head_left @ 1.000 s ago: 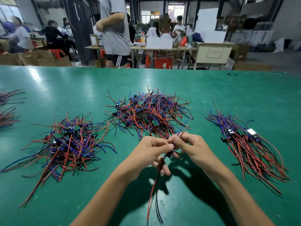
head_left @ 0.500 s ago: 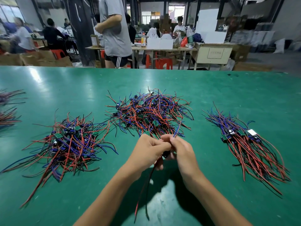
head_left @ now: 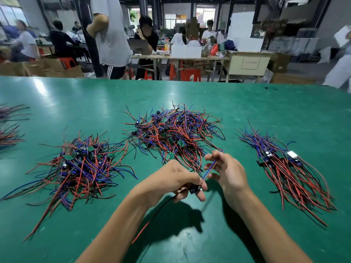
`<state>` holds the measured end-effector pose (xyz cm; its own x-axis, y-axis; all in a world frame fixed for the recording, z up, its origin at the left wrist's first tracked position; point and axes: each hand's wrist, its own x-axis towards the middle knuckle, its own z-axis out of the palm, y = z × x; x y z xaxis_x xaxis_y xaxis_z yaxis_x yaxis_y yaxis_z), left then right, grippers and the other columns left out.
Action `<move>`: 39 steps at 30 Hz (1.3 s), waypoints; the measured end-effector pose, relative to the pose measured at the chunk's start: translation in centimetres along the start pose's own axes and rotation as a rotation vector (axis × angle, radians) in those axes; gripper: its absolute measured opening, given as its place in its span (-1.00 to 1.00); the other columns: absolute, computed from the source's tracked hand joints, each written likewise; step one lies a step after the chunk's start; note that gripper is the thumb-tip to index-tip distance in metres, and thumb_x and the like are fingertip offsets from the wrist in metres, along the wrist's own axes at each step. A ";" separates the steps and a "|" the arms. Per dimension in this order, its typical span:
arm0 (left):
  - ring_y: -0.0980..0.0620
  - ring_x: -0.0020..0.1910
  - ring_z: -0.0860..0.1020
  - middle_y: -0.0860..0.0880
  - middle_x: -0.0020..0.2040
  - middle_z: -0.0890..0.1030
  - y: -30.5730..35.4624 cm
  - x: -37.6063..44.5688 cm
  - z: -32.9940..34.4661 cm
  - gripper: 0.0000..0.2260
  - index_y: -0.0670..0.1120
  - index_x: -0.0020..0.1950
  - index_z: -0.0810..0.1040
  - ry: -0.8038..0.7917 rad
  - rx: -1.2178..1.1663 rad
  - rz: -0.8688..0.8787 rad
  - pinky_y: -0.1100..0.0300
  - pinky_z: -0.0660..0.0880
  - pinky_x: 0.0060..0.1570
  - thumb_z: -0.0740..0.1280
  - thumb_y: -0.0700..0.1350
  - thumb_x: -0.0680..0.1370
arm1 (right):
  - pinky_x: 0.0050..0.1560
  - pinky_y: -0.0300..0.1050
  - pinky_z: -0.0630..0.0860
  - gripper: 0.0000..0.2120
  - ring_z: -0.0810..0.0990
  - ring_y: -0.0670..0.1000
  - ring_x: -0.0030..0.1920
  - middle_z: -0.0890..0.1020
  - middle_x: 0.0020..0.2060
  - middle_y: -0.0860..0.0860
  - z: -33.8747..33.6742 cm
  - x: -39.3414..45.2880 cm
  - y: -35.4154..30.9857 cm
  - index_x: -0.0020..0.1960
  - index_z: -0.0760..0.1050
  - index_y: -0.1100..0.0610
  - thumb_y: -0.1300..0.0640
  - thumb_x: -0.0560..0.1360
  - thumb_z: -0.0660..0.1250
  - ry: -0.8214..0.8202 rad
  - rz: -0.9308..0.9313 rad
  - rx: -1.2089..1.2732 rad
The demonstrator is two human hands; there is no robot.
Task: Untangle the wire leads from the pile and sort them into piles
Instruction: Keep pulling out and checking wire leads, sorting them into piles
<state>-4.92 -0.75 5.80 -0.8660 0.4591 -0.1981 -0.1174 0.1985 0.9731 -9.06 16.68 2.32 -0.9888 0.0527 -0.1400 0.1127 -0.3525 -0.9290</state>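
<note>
Wire lead [head_left: 209, 168] now stretched between parted hands [head_left: 201, 179]

Left hand [head_left: 176, 182] curled, pinching; right hand [head_left: 226, 171] raised beside it, fingers seemingly pinching too.

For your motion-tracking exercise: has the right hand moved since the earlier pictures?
Yes. The right hand has drawn rightward, away from the left hand and toward the sorted pile, sliding along the blue and red leads.
</note>
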 end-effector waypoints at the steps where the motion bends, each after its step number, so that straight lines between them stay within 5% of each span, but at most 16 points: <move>1: 0.09 -0.62 0.34 -0.18 -0.21 0.72 0.0 0.0 0.1 -0.75 -0.12 -0.25 0.72 -0.015 0.007 -0.004 0.33 0.30 -0.58 0.31 -0.20 0.57 | -0.44 -0.20 0.41 -0.75 0.59 -0.01 -0.39 0.69 -0.29 -0.02 0.0 0.0 0.1 -0.18 0.42 0.07 0.19 0.65 0.12 0.029 0.016 0.009; 4: 0.08 -0.61 0.35 -0.18 -0.20 0.72 -0.2 0.0 0.4 -0.77 -0.14 -0.22 0.72 -0.034 0.011 -0.014 0.32 0.32 -0.57 0.32 -0.19 0.58 | -0.43 -0.19 0.41 -0.73 0.55 0.00 -0.39 0.66 -0.22 0.02 -0.1 0.4 0.6 -0.20 0.44 0.05 0.18 0.64 0.11 0.142 -0.088 -0.148; 8: 0.10 -0.60 0.36 -0.17 -0.18 0.72 -0.2 0.1 0.5 -0.77 -0.12 -0.19 0.72 -0.064 -0.024 0.003 0.33 0.34 -0.55 0.32 -0.17 0.59 | -0.24 -0.21 0.42 -0.74 0.51 -0.15 -0.36 0.62 -0.27 -0.10 -0.7 0.2 0.7 -0.13 0.41 -0.01 0.05 0.67 0.03 0.371 -0.789 -0.578; 10: 0.10 -0.60 0.37 -0.18 -0.16 0.73 -0.2 0.1 0.3 -0.76 -0.11 -0.20 0.72 -0.064 -0.038 0.021 0.33 0.35 -0.55 0.32 -0.17 0.59 | -0.23 -0.21 0.44 -0.73 0.53 -0.15 -0.35 0.63 -0.27 -0.11 -1.2 0.3 0.5 -0.07 0.42 -0.07 -0.04 0.71 0.01 0.318 -0.964 -0.603; 14: 0.10 -0.60 0.38 -0.19 -0.15 0.73 -0.5 0.6 0.0 -0.79 -0.12 -0.17 0.74 0.057 -0.082 0.075 0.33 0.36 -0.56 0.33 -0.15 0.57 | -0.28 -0.19 0.54 -0.47 0.66 0.00 -0.23 0.74 -0.07 0.08 -0.4 -0.4 -0.5 0.13 0.59 0.02 -0.34 0.56 0.08 -0.258 -0.335 -0.166; 17: 0.09 -0.57 0.42 -0.17 -0.11 0.74 -1.0 1.2 -0.2 -0.80 -0.16 -0.08 0.74 0.157 -0.098 0.089 0.30 0.41 -0.55 0.34 -0.14 0.60 | -0.13 -0.20 0.59 -0.58 0.68 0.01 -0.07 0.74 0.01 0.08 0.7 -1.1 0.8 0.14 0.64 0.08 -0.16 0.61 0.14 -0.372 -0.279 -0.273; 20: 0.08 -0.48 0.52 -0.19 -0.01 0.73 -1.4 1.2 -0.8 -0.77 -0.22 0.08 0.69 0.132 -0.168 0.074 0.27 0.52 -0.44 0.33 -0.09 0.64 | -0.16 -0.28 0.55 -0.67 0.67 -0.08 -0.12 0.75 -0.09 -0.02 1.5 -1.6 1.7 0.04 0.62 0.15 -0.02 0.65 0.16 -0.289 -0.302 -0.272; 23: 0.07 -0.36 0.61 -0.18 0.05 0.72 -1.6 0.7 -1.2 -0.82 -0.18 0.18 0.65 0.020 -0.157 0.077 0.29 0.55 -0.31 0.33 -0.16 0.63 | -0.16 -0.14 0.65 -0.70 0.74 0.06 -0.04 0.75 -0.01 0.06 1.1 -1.3 0.9 0.04 0.52 0.17 0.02 0.71 0.09 -0.143 -0.224 -0.119; 26: 0.06 -0.42 0.61 -0.15 -0.05 0.73 -1.6 0.7 -1.5 -0.80 -0.24 0.20 0.64 0.077 -0.068 0.047 0.28 0.55 -0.36 0.30 -0.21 0.64 | -0.26 -0.07 0.67 -0.72 0.75 0.15 -0.05 0.75 0.02 0.10 0.2 -0.8 -0.3 0.07 0.48 0.15 -0.01 0.72 0.09 -0.063 -0.120 0.025; 39: 0.05 -0.51 0.47 -0.09 -0.22 0.71 -1.4 0.1 -3.6 -0.79 -0.11 -0.03 0.74 0.240 0.112 -0.001 0.29 0.43 -0.50 0.38 -0.02 0.61 | -0.28 -0.14 0.65 -0.72 0.74 0.05 -0.27 0.72 -0.29 0.04 -1.3 -0.2 -2.3 0.01 0.49 0.09 0.01 0.74 0.08 0.253 -0.301 0.146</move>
<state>-6.63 -4.11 4.82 -0.9581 0.2428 -0.1521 -0.0751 0.2996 0.9511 -9.00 18.72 4.01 -0.9182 0.3947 0.0334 -0.2103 -0.4143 -0.8855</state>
